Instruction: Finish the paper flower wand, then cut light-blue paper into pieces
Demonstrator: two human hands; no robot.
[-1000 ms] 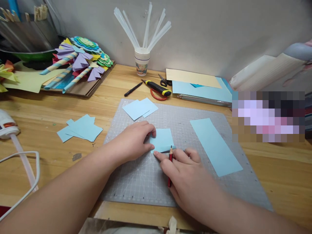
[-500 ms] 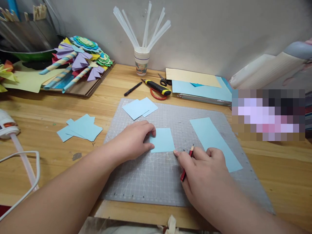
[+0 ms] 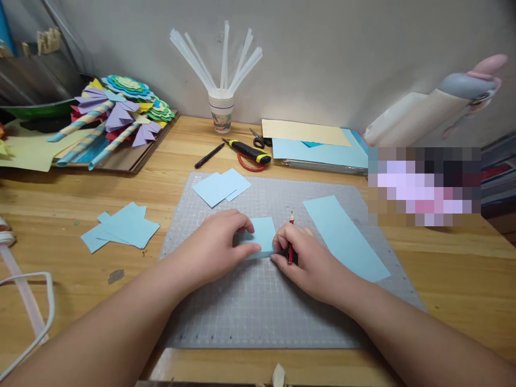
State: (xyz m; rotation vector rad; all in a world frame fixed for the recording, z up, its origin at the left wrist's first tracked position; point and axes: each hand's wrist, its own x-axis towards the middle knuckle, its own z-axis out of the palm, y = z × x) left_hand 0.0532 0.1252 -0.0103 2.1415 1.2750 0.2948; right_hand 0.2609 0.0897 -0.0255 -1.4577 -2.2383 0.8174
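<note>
A small blue paper piece lies on the grey cutting mat, its near edge bent up in a narrow strip. My left hand grips its left side between thumb and fingers. At the near right corner, my right hand pinches the paper, with a red pencil also held in its fingers. A long blue strip rests on the mat to the right. Two blue squares overlap near the mat's back left. More blue pieces are piled on the wooden table left of the mat.
Behind the mat are a black pen, a yellow-black cutter, scissors, a paper stack and cups holding clear sticks. Paper flowers lie back left; a white cable curves at the left.
My right hand has moved in and closed on the paper's near right corner, turning the pencil more upright. The near edge is now bent up. The whole view has shifted slightly.
</note>
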